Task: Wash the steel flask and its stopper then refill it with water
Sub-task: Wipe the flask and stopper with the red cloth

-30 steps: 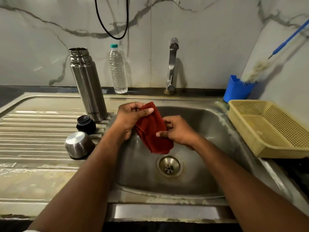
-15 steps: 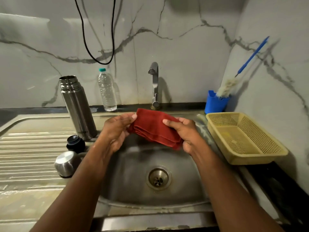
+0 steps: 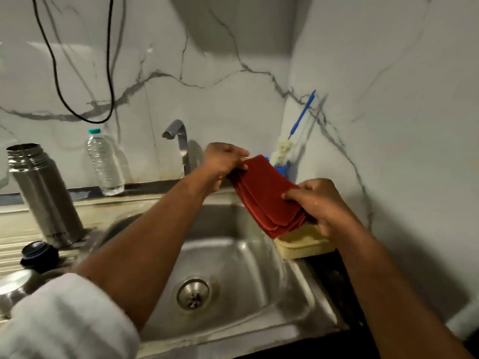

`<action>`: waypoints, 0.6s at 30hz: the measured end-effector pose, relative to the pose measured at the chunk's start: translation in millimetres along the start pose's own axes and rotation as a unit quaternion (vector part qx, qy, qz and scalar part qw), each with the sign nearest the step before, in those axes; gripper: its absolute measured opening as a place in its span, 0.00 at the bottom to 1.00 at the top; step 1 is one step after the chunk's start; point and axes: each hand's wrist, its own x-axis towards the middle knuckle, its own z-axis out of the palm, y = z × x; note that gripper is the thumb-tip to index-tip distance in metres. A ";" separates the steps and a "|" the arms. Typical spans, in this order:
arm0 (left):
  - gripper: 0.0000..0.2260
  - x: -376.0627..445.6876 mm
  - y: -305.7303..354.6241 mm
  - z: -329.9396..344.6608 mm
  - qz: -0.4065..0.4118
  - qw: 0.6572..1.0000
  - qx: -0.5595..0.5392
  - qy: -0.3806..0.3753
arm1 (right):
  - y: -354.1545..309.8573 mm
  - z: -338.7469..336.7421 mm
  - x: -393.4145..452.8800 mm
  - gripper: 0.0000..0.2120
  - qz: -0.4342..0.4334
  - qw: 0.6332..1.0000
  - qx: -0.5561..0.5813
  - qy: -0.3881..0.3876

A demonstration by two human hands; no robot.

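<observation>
A: Flask (image 3: 44, 195) status?
B: Upright, uncapped, on the drainboard left of the sink (image 3: 233, 268); stopper (image 3: 39, 255) just in front of it. Neither in hand.
A: Hands?
B: Left hand (image 3: 223, 161) and right hand (image 3: 318, 203) both pinch a folded red cloth (image 3: 264, 195) above the yellow basket (image 3: 303, 244).
A: Step?
B: Likely putting the cloth away. Next: free one hand, reach left for the flask.

No legible text on anything
</observation>
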 end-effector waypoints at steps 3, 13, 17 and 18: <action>0.13 17.3 0.1 49.8 0.049 0.987 0.145 -0.041 | 19.1 -19.1 7.2 0.09 0.005 0.995 -0.088 0.042; 0.10 35.7 -42.9 101.6 0.151 0.924 0.323 -0.137 | 40.5 -24.3 16.8 0.14 -0.021 0.917 -0.398 0.024; 0.09 34.8 -43.3 111.2 0.188 0.877 0.414 -0.154 | 46.0 -18.2 20.8 0.10 -0.030 0.886 -0.461 0.038; 0.09 32.3 -43.1 112.7 0.197 0.861 0.443 -0.155 | 47.2 -15.6 20.4 0.11 -0.032 0.880 -0.472 0.052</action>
